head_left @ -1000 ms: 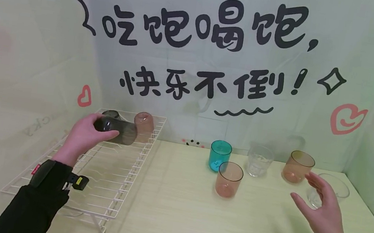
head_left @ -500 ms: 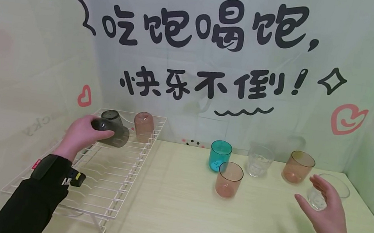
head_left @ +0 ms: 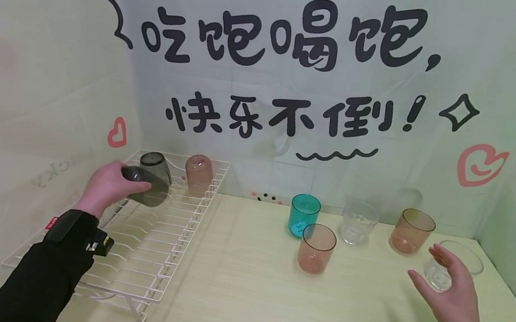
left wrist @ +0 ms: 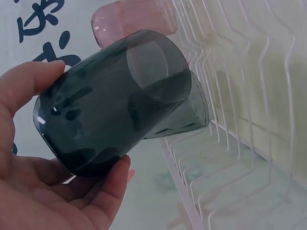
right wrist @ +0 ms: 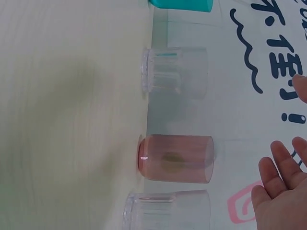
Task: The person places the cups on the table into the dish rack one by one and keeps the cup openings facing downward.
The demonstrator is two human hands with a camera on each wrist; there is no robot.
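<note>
My left hand [head_left: 105, 188] grips a dark grey glass [head_left: 151, 189] by its base end, tilted with the rim towards the rack. In the left wrist view, thumb and fingers curl round the base of this grey glass [left wrist: 110, 105]. Below it is the white wire rack [head_left: 162, 257]. Just behind, a second grey glass [head_left: 153, 160] stands upside down on the rack, with a pink glass [head_left: 198, 175] to its right, also inverted. My right hand [head_left: 455, 301] hovers with fingers apart, holding nothing, in front of a clear glass [head_left: 438, 277] that it partly hides.
Several upright glasses stand on the table [head_left: 267, 314] to the right of the rack: a teal glass [head_left: 303, 216], a pink glass [head_left: 316, 250], a clear glass [head_left: 358, 223] and an amber-pink glass [head_left: 411, 233]. A printed cloth [head_left: 258, 85] hangs behind.
My left hand has moved a little left and down with the grey glass, uncovering more of the grey glass behind. The right hand has shifted slightly right.
</note>
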